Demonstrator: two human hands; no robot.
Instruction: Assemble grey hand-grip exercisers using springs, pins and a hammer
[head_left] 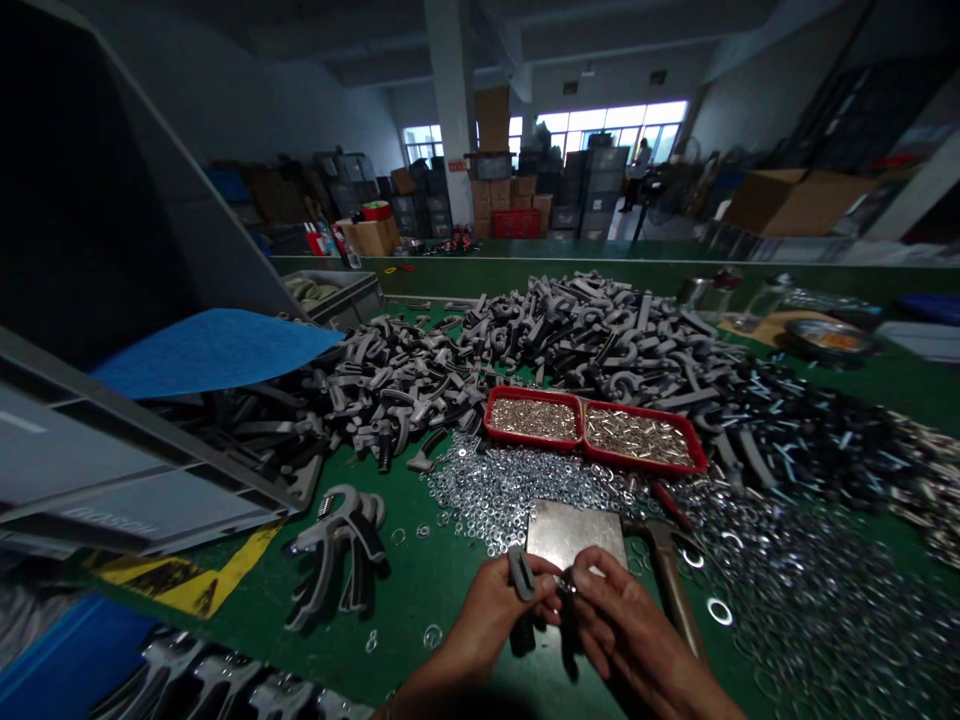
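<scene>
- Left hand [487,615]: grip clamped on a dark grey plastic handle piece [521,572], above a square steel plate [574,530].
- Right hand [626,625]: grip pinching a small shiny metal part [566,585], perhaps a fitting; shadow hides it.
- Just right: a brown-handled hammer [670,590] on the green worktop [420,610].
- Farther: loose silver washers [510,490], then a red two-compartment tray [592,430].
</scene>
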